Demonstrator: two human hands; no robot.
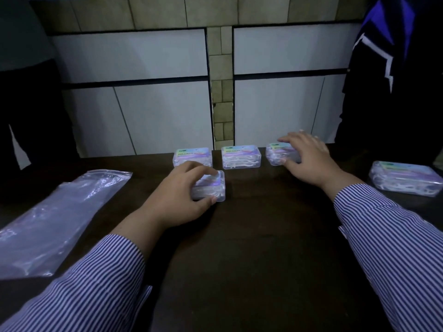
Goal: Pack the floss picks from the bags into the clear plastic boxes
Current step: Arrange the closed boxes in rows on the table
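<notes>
Several clear plastic boxes filled with white floss picks stand on the dark table (251,236). My left hand (177,192) grips one closed box (215,188) from above, thumb at its near edge. My right hand (309,159) holds the right box (278,154) of the back row, fingers over its lid and thumb on its front side. Two more labelled boxes stand in that row, one at the left (193,155) and one in the middle (241,156). Another filled box (405,178) lies at the far right. A flat clear plastic bag (55,216) lies at the left.
The back row of boxes stands at the table's far edge, with a tiled floor beyond. A person in dark clothes stands at the far right (395,80), and a dark shape stands at the far left (26,92).
</notes>
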